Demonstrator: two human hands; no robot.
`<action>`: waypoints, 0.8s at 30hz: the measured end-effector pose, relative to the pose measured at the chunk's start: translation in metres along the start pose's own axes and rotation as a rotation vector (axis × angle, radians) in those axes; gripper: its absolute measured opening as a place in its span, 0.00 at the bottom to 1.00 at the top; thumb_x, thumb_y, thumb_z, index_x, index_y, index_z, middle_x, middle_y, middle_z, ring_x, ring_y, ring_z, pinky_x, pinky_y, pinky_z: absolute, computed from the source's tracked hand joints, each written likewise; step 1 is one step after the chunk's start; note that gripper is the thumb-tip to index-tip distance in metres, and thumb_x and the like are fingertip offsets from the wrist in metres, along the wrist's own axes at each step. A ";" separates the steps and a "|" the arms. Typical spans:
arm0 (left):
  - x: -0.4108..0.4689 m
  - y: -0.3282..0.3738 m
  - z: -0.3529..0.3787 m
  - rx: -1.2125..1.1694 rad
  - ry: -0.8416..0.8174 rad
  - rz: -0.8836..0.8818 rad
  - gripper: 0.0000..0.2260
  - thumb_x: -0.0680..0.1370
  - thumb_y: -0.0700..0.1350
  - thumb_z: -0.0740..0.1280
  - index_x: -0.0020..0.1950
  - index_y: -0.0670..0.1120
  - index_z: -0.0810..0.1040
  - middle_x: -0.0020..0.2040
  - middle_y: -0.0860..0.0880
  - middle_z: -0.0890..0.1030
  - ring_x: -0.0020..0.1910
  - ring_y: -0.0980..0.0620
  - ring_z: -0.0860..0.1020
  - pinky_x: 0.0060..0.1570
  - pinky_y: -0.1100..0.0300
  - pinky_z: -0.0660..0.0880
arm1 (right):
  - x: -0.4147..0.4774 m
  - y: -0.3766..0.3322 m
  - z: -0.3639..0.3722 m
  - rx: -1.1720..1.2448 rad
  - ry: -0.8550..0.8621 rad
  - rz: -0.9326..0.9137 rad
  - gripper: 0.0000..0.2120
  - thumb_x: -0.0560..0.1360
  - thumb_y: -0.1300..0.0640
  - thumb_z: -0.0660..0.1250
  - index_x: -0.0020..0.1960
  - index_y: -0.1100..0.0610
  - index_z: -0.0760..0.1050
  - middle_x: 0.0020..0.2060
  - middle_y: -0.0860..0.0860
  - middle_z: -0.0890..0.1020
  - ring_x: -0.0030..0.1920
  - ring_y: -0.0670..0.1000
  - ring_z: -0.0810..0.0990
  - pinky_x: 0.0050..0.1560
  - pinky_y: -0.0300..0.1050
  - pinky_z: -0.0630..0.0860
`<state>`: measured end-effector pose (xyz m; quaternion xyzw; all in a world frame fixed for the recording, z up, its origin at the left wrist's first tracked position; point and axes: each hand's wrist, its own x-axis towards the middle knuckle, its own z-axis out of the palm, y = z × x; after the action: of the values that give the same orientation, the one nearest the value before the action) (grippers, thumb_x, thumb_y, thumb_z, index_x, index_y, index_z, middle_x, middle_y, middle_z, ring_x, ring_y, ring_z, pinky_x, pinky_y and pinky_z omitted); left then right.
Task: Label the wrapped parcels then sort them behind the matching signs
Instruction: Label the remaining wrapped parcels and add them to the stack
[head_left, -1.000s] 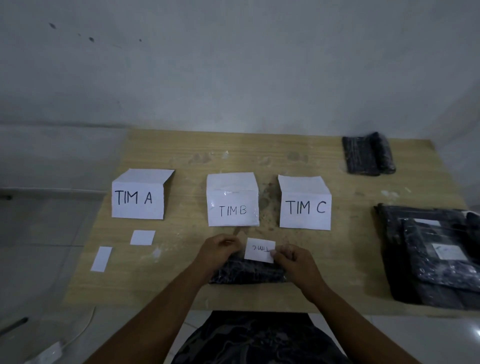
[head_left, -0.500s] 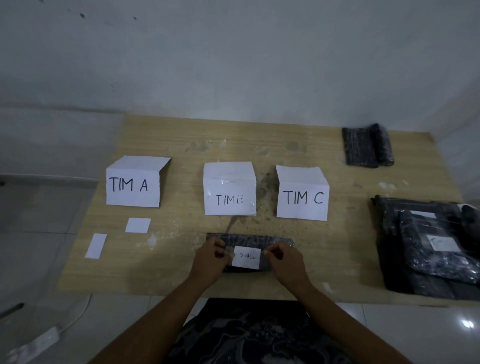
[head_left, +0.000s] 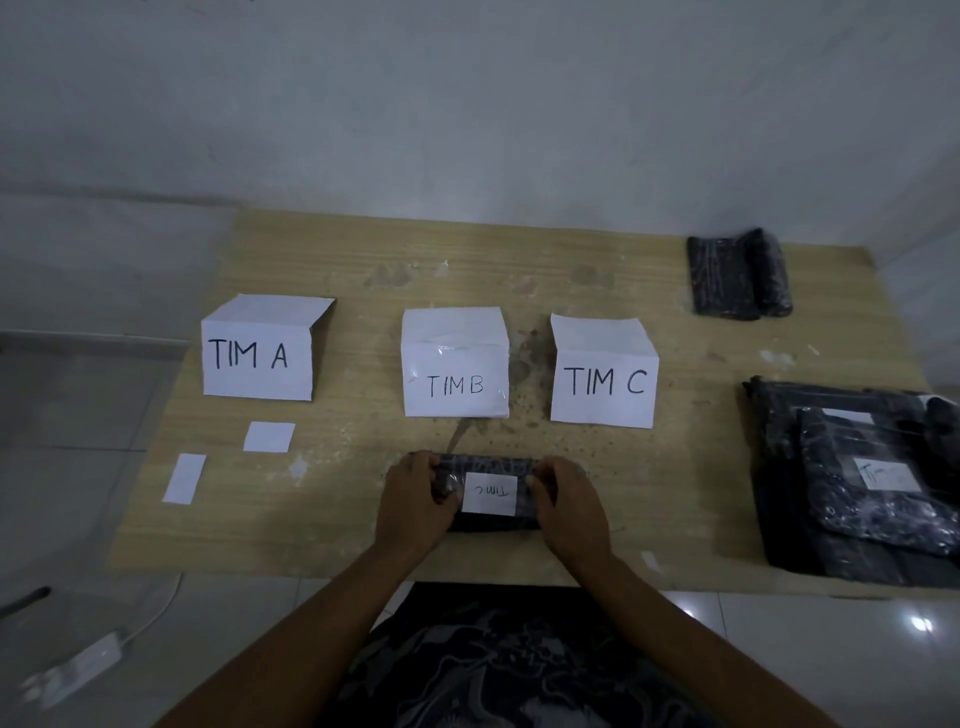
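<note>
At the table's 6 o'clock edge, right in front of the person: small dark plastic-wrapped parcel (head_left: 488, 461), lying flat, long side across. White paper label (head_left: 489, 493) sits on its top face. The handwriting reads TIM C, upside down from the wearer's side. Left hand (head_left: 415, 499) grips the 9 o'clock end and right hand (head_left: 569, 506) grips the 3 o'clock end, fingers curled over the ends. Hands are apart with the label between them. Can't tell if the label is stuck down yet.

Beyond the parcel is a row of three folded white paper signs: TIM A sign (head_left: 257, 358) at 10, TIM B sign (head_left: 454, 374) at 12, TIM C sign (head_left: 602, 382) at 1. No parcel shows behind any of them.

9 o'clock side of the pale wooden table (head_left: 353, 530): blank white square slip (head_left: 269, 436) and blank white narrow slip (head_left: 184, 478), likely spare labels. 3 o'clock edge: stack of dark wrapped parcels (head_left: 831, 525). One near the top carries a white label, writing too small to read. 1 o'clock corner: two dark wrapped rolls (head_left: 737, 278), no label visible.

Status, my read: labelling partly done, this parcel nearly finished, sorting not started. Next for this one: carry it past the TIM C sign and set it down behind. Stack and rolls are left to do.
</note>
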<state>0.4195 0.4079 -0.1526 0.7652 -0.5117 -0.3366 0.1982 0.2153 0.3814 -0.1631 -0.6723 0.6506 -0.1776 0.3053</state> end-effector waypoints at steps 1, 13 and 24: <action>0.000 -0.001 -0.001 0.065 0.026 0.021 0.20 0.72 0.49 0.72 0.60 0.45 0.71 0.54 0.46 0.74 0.54 0.47 0.71 0.49 0.55 0.72 | -0.001 0.002 0.000 -0.025 0.039 -0.022 0.06 0.78 0.52 0.65 0.49 0.54 0.73 0.46 0.52 0.77 0.44 0.51 0.73 0.44 0.49 0.74; 0.017 -0.014 0.007 0.377 -0.090 -0.152 0.41 0.70 0.73 0.57 0.75 0.49 0.56 0.77 0.45 0.54 0.74 0.42 0.54 0.67 0.40 0.58 | 0.001 -0.001 0.007 -0.366 -0.164 0.253 0.58 0.62 0.19 0.47 0.78 0.57 0.45 0.78 0.57 0.46 0.78 0.58 0.46 0.73 0.62 0.48; 0.022 -0.028 -0.002 0.275 -0.098 -0.053 0.30 0.77 0.65 0.55 0.74 0.48 0.60 0.71 0.45 0.63 0.66 0.39 0.66 0.57 0.44 0.73 | 0.001 0.016 -0.005 -0.238 -0.079 0.230 0.23 0.82 0.45 0.52 0.74 0.53 0.61 0.70 0.54 0.68 0.69 0.58 0.66 0.64 0.59 0.66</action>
<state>0.4447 0.3993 -0.1760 0.7809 -0.5419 -0.3053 0.0572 0.2001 0.3797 -0.1701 -0.6312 0.7272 -0.0365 0.2672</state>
